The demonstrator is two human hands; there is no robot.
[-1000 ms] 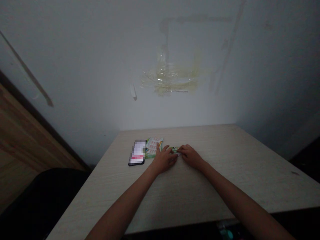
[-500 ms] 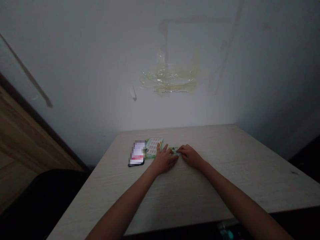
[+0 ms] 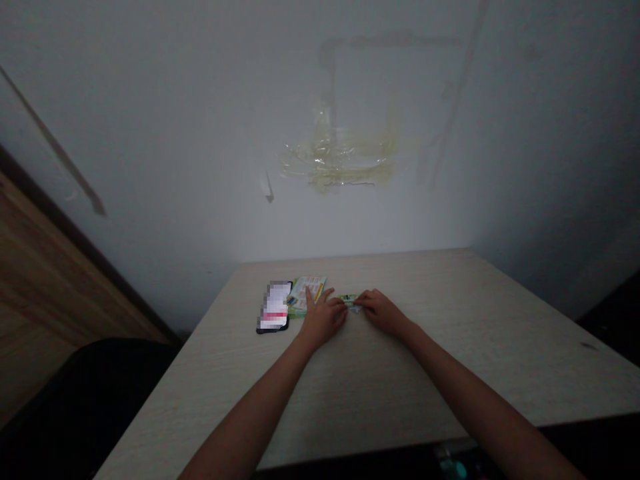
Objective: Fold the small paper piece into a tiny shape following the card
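We have both hands low over the far half of the tabletop point(image 3: 440, 287), working around a small green strip point(image 3: 349, 299) that lies between them, just beyond the fingertips' meeting place. Our right hand point(image 3: 380, 310) has its fingertips drawn together on the strip's right end, a pinch that probably serves to keep so slight a piece from sliding. Our left hand point(image 3: 324, 319) is palm down: its outer fingers fan out toward the printed sheet point(image 3: 316, 283), one lying over it, while the thumb and forefinger bend near the strip's left end. Whether they grip it or only press, we cannot tell. That spread looks like a way of steadying the hand, and perhaps the sheet too. The sheet overlaps something green beneath it, whose edge shows on our side. To the left, the phone point(image 3: 275, 305) lies flat with its screen up and lit, just beside the sheet, presumably so that we can glance at it without reaching.
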